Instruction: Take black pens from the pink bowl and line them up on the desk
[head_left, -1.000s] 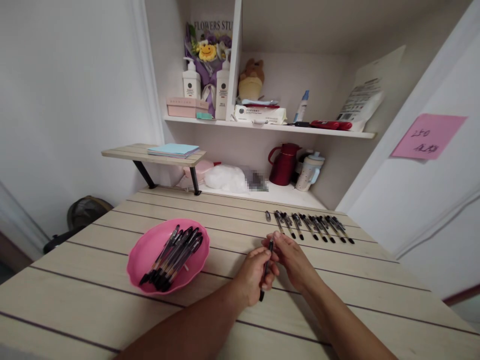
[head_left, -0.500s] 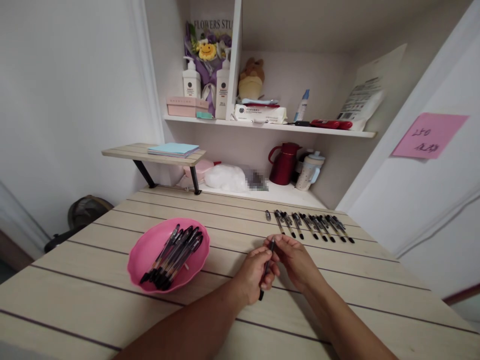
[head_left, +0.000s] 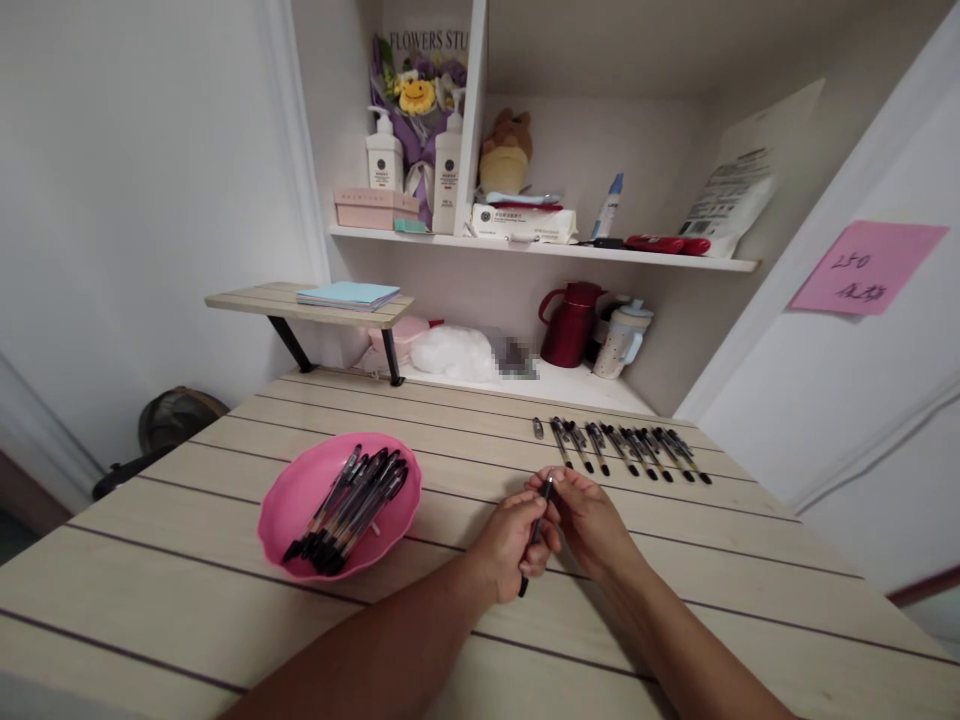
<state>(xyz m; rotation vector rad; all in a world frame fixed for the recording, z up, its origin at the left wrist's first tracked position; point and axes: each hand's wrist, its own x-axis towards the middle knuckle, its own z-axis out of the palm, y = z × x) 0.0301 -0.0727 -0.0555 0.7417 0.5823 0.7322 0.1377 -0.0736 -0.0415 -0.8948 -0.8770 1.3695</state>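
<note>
- The middle of the slim black plastic pen [head_left: 534, 538] is hiding inside the left hand [head_left: 508, 548]; only its dark lower tip and upper end are showing.
- The right hand [head_left: 592, 520] is covering the pen's top with its fingertips, so I cannot tell whether a cap is on.
- The pen is sitting tilted, just above the pale wooden slatted table [head_left: 675, 560], to the right of the round pink plastic bowl [head_left: 289, 495].
- The left hand is wrapping closed around the barrel; the right is pinching the top end.
- A bundle of black pens [head_left: 352, 503] is lying in the bowl; a row of black pens [head_left: 622, 452] is lying farther right of the bowl, behind the hands.
- Compared with a second ago, both hands are staying clamped on the pen, barely shifting.
</note>
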